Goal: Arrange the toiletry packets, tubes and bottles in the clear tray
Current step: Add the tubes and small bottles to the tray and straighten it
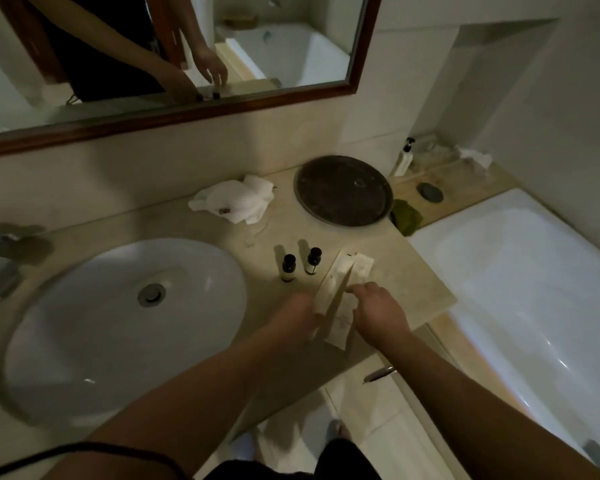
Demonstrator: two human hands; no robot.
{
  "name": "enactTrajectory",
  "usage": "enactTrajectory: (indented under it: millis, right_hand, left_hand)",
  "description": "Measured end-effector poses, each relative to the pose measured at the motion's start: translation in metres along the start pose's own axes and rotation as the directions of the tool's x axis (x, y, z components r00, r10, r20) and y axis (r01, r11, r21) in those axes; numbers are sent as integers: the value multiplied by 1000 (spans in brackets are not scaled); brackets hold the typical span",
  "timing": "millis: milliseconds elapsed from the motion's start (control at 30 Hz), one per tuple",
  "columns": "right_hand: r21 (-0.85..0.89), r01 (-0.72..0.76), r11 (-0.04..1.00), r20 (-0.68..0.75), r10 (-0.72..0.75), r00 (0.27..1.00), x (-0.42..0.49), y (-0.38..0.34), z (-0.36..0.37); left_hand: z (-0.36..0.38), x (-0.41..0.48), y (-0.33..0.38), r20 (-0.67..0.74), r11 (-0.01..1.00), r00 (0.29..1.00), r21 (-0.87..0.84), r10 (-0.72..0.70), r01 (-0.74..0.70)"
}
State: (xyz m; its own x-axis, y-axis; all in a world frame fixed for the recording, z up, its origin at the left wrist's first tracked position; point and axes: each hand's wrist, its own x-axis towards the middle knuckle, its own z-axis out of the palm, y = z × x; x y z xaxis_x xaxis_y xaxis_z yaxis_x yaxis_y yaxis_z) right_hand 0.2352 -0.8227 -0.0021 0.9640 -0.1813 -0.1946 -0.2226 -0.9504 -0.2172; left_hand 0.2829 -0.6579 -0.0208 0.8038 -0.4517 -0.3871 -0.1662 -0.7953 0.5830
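A long clear tray [329, 292] is tipped up on its edge at the counter's front, between my hands. My left hand [297, 318] grips its near left side. Flat white toiletry packets [359, 268] lie against the tray's right side, and my right hand [378, 311] pinches them near the middle. Whether the packets sit inside the tray or beside it is unclear. Two small bottles with black caps, one [288, 268] and the other [313, 260], stand upright on the counter just left of the tray, apart from both hands.
A white oval sink [84, 323] fills the counter's left. A crumpled white cloth [236, 200] and a round dark tray [343, 192] lie at the back. A bathtub [520, 278] drops off to the right, with a pump bottle [404, 159] on its ledge.
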Motion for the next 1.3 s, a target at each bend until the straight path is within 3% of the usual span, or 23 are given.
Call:
enactTrajectory:
  millis: [133,267,400,633,733,833,967,1133,1300]
  right_hand:
    - [-70,212,975,67,-207,976,29,17,-2]
    - [-182,487,854,170,-460,871,49,36,-2]
    - [-235,623,746,296,-555,777,66,45,-9]
    - [-177,722,669,353,-642,681,64,45,-8]
    - [-158,745,648,338,-673,658,51,29,-8]
    - [-108,715,691,401,-628,667,34,-2,-11]
    - [-50,812,581,446,-715,539,2,-64,-7]
    - [128,827,547,438,-780,448,-61,-155,-3]
    - [327,732,598,450,-780,436,-117,-248,7]
  left_hand:
    - [8,18,15,-104,981,979,56,-177,183]
    - [18,22,20,-125,948,959,164,-256,274]
    - [27,22,24,-156,888,891,117,-426,445]
    - [41,-18,9,-210,824,822,102,-529,557]
    - [42,-47,-5,-219,826,806,2,-549,563]
    - [36,-84,-23,-229,808,777,-240,-586,538]
    - [26,-154,-55,-261,750,752,-502,-606,430]
    - [13,-268,-101,-274,703,740,-616,-614,356]
    - [0,-367,-145,-267,655,728,-687,-631,316]
